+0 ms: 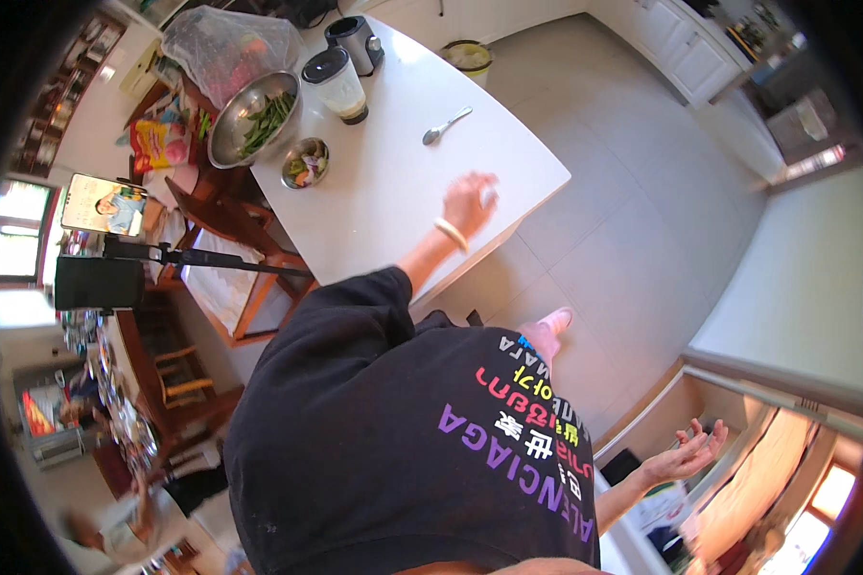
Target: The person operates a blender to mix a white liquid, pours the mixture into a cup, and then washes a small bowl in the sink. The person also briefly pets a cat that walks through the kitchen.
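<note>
My left hand (471, 201), a pale bangle at its wrist, is over the white countertop (395, 194); it is blurred, with loosely bent fingers and nothing seen in them. A metal spoon (446, 126) lies beyond it. Farther left are a small metal bowl of cut vegetables (306, 164), a large steel bowl (223, 136) with green pods (270, 122), a lidded blender jar (336, 85) with whitish contents, and a blender base (356, 43). My right hand (690, 449) is raised away from the counter, palm up, fingers apart and holding nothing.
A phone (104, 205) on a stand and wooden chairs (223, 287) are left of the counter. A plastic bag (234, 50) lies behind the large bowl. A lined bin (467, 56) stands on the floor beyond the counter. Another person (137, 517) is at lower left.
</note>
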`<state>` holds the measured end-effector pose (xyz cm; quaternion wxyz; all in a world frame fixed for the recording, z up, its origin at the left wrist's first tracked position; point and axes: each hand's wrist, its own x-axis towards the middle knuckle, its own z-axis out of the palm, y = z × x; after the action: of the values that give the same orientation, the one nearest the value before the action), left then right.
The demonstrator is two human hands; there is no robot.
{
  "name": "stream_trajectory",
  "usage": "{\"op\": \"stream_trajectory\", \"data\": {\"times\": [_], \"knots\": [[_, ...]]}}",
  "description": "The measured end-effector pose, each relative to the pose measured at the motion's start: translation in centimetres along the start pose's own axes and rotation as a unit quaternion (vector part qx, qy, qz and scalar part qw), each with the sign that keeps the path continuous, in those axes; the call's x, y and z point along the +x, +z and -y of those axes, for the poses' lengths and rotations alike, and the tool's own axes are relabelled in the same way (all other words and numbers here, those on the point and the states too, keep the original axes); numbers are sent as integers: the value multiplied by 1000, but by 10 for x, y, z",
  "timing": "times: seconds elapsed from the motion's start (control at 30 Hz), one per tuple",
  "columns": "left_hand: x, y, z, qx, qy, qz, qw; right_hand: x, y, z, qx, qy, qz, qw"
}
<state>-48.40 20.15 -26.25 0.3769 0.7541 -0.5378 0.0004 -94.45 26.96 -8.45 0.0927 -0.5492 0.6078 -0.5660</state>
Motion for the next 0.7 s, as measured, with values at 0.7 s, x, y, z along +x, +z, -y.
{"op": "stream_trajectory", "data": {"times": [0.7], "knots": [[117,58,137,245,-473,-109,839,440,580,-85,289,-75,440,847]]}}
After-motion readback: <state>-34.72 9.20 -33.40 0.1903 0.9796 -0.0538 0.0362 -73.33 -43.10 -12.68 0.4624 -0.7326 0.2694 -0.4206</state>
